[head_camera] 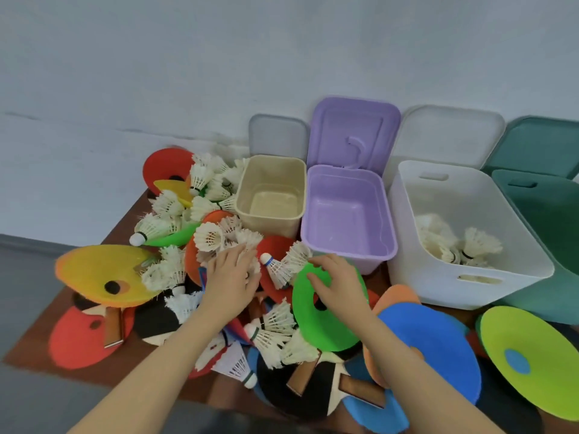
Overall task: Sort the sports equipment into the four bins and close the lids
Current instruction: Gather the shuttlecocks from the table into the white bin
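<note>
Four open bins stand in a row at the back: a beige bin point(271, 195), a purple bin point(347, 214), a white bin point(463, 239) with several shuttlecocks inside, and a dark green bin point(551, 220). Their lids lean against the wall behind them. A heap of white shuttlecocks point(213, 236), coloured flat cones and table-tennis paddles point(300, 374) covers the brown table. My left hand point(232, 277) rests on a cluster of shuttlecocks, fingers curled over them. My right hand point(338, 283) presses on a green cone point(322, 308), beside a shuttlecock point(282, 264).
A yellow-orange cone point(106, 274) and a red cone point(81, 336) lie at the left. A blue cone point(438, 343) and a lime cone point(532, 358) lie at the right. The table's front edge point(62, 368) drops to a grey floor.
</note>
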Tool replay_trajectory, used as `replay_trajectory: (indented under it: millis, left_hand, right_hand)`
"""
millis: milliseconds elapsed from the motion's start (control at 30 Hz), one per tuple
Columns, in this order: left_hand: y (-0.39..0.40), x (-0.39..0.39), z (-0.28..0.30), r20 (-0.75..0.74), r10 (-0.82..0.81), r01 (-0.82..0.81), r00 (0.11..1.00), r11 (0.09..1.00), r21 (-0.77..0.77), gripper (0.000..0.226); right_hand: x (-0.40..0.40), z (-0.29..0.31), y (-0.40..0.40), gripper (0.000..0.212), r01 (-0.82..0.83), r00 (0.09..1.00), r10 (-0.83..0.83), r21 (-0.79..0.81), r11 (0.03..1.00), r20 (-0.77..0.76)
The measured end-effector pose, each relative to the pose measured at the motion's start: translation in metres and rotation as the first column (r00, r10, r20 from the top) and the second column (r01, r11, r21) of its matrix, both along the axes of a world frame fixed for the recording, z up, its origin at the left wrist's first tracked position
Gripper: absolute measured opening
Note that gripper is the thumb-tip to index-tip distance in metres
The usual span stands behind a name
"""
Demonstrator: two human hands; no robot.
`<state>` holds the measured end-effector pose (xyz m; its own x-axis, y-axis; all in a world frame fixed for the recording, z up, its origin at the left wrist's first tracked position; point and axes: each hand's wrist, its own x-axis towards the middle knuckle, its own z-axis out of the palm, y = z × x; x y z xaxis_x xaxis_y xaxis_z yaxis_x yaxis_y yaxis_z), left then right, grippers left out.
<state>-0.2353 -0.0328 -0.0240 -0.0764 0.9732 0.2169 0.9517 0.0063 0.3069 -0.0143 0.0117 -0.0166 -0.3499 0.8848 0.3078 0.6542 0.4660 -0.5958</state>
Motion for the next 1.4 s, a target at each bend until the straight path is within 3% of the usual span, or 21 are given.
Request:
replay_trajectory:
  millis: [100,300,400,533,867,1000,1200,1400]
  left_hand:
    - [-0.006,-0.023,-0.008,-0.061,-0.020,0.013,0.998,0.993,-0.117,0.058]
    - [0.000,-0.032,-0.008,-0.089,-0.082,0.074,0.993,0.993,-0.091,0.081]
    - [0.010,-0.026,-0.009,-0.135,-0.082,0.069,0.987,0.993,-0.098,0.084]
    - [0.018,-0.026,-0.015,-0.104,-0.065,0.059,0.992,0.996,-0.062,0.072]
    - [0.011,-0.032,-0.016,-0.030,-0.032,0.031,0.999,0.999,-0.021,0.064]
    - [0.012,-0.033,-0.014,0.012,-0.018,0.018,1.000,0.998,0.054,0.058]
    - [0.014,-0.030,0.002,0.109,-0.018,0.003,0.994,0.990,0.139,0.071]
    - [0.035,-0.004,0.034,0.177,-0.076,0.030,0.981,0.968,0.249,0.060]
  right_hand:
    - [-0.031,-0.007,-0.001,0.037,0.078,0.982,-0.076,-0.003,0.997,0.171]
    - [-0.049,-0.016,0.004,0.043,0.411,0.887,-0.406,0.028,0.911,0.218]
    - [-0.049,-0.023,0.000,0.043,0.410,0.894,-0.400,-0.006,0.912,0.201]
    - [-0.052,-0.027,0.001,0.045,0.391,0.899,-0.380,-0.008,0.921,0.219]
    - [-0.065,-0.028,0.024,0.022,0.570,0.774,-0.563,0.067,0.819,0.289]
    - [-0.064,-0.030,0.022,0.014,0.572,0.801,-0.576,0.074,0.817,0.165]
    - [-0.049,-0.012,0.012,0.002,0.419,0.907,-0.404,0.139,0.897,-0.121]
    - [-0.018,0.032,0.018,0.005,0.355,0.872,-0.304,0.067,0.932,-0.384]
